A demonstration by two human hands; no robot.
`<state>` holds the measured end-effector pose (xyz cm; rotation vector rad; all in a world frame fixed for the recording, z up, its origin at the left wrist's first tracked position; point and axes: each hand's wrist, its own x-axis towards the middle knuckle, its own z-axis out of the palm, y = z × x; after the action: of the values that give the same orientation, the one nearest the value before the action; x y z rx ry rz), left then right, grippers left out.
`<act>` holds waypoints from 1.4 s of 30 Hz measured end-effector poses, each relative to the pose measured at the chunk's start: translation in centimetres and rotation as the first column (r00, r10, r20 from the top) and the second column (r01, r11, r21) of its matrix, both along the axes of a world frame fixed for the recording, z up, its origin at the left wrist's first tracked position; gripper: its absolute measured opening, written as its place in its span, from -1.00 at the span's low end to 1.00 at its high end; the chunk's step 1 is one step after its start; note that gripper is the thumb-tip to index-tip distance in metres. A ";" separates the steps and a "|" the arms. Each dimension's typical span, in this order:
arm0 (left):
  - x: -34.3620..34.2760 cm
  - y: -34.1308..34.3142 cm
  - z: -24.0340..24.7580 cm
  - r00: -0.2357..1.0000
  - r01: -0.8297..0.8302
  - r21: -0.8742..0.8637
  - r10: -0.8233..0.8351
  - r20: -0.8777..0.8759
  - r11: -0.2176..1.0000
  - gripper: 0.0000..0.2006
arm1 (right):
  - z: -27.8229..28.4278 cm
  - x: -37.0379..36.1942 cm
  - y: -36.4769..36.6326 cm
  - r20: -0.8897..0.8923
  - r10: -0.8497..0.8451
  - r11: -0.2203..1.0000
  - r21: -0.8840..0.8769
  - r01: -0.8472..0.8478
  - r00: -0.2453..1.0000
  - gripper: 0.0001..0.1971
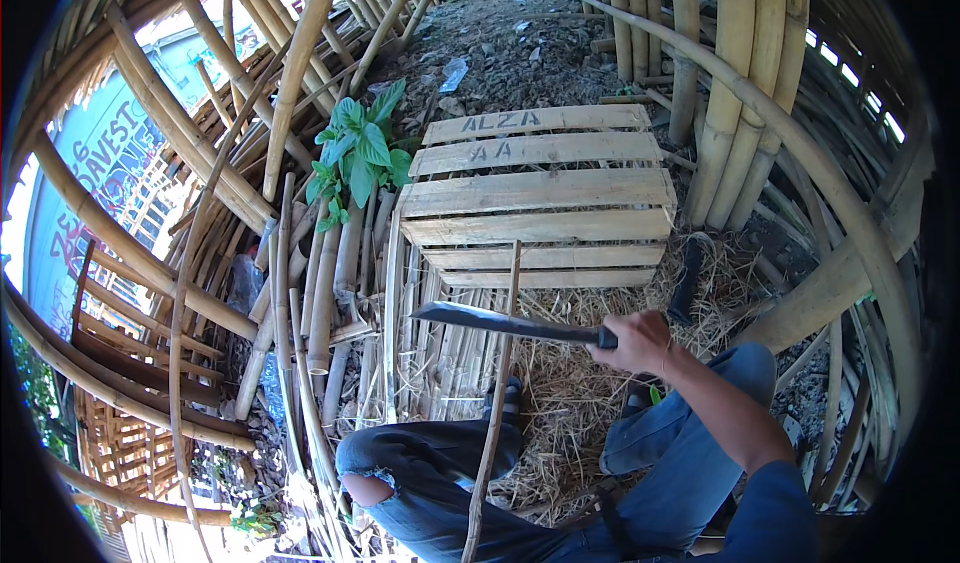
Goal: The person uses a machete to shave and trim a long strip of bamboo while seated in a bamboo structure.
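Note:
My right hand (641,344) is closed at the handle end of a machete (465,317), its dark blade pointing left. The blade lies across a thin bamboo stick (488,443), which runs from the slatted wooden crate (535,191) down to the lower edge between my legs. Whether blade and stick touch, I cannot tell. My left hand is out of view. Just beyond my right hand lies a black, sheath-like object (686,278) beside the crate.
Dry straw (570,393) covers the ground around my feet. Split bamboo strips (425,363) and cut poles (322,313) lie to the left, near a leafy green plant (362,148). Bamboo railings (150,253) close in the left; thick upright poles (750,113) stand at right.

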<state>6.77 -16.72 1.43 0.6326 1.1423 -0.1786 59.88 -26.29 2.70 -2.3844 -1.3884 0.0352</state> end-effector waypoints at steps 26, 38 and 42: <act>4.3 -0.8 5.3 0.950 0.223 0.236 -0.157 -0.269 0.946 -0.79 | -1.0 0.3 -0.1 0.206 0.089 0.969 0.209 -0.133 0.974 -0.66; 2.9 -1.6 5.5 0.539 0.655 0.739 -0.587 -0.604 -0.158 -0.92 | -1.1 0.9 -0.6 0.071 -0.173 0.984 0.064 0.168 0.982 -0.63; 2.6 -0.9 5.8 0.572 0.791 0.574 -0.586 -0.574 0.210 -0.90 | -2.0 0.2 -0.6 0.148 0.060 0.978 0.191 -0.088 0.987 -0.64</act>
<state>9.42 -17.64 7.22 2.0499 1.0356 -0.5566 60.07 -26.85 0.65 -2.2071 -1.4707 -0.2445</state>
